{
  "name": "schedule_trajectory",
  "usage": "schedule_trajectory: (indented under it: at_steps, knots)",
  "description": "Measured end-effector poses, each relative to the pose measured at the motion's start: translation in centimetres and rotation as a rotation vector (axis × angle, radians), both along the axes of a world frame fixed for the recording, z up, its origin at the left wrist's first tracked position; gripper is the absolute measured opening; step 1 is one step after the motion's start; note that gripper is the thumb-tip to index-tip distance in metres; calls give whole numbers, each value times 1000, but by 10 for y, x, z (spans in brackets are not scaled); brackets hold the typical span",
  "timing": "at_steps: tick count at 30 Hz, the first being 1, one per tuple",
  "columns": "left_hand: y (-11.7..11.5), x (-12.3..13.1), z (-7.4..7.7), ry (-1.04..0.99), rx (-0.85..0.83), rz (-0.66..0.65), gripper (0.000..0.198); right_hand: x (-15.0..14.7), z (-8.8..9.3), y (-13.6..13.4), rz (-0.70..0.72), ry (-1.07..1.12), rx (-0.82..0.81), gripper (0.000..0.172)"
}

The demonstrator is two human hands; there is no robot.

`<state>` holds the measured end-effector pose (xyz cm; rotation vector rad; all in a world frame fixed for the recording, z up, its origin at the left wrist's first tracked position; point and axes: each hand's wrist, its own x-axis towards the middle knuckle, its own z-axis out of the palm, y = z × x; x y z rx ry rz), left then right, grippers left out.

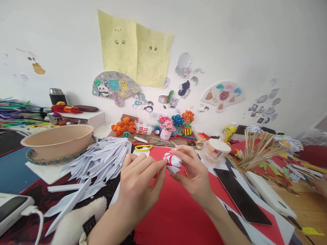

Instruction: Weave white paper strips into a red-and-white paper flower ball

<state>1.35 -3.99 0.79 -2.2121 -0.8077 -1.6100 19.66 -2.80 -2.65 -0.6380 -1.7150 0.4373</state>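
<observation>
A small folded paper ball (174, 162), white with red stripes, is held up over a stack of red paper (176, 207). My right hand (195, 172) grips it from the right, thumb below and fingers above. At its left side, the closed fingertips of my left hand (143, 177) pinch at its edge; whether a loose strip is between them is hidden. Left of my hands lies a heap of folded white paper strips (102, 158). Yellow-handled scissors (143, 147) rest just behind my left hand.
A beige basin (58, 137) stands at the left, near a white device with a cable (15, 212). A black phone (242, 197), a lidded cup (218, 149) and wooden sticks (255, 149) are at the right. Small pots of craft flowers (166, 127) line the back.
</observation>
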Motion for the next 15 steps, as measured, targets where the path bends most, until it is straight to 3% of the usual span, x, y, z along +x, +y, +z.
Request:
schedule_trajectory:
  at_steps: [5, 15]
  knots:
    - [1, -2, 0, 17, -65, -45, 15, 0, 1, -2, -59, -40, 38, 48]
    - [-3, -3, 5, -61, -133, -74, 14, 0, 2, -1, 26, 58, 25, 48]
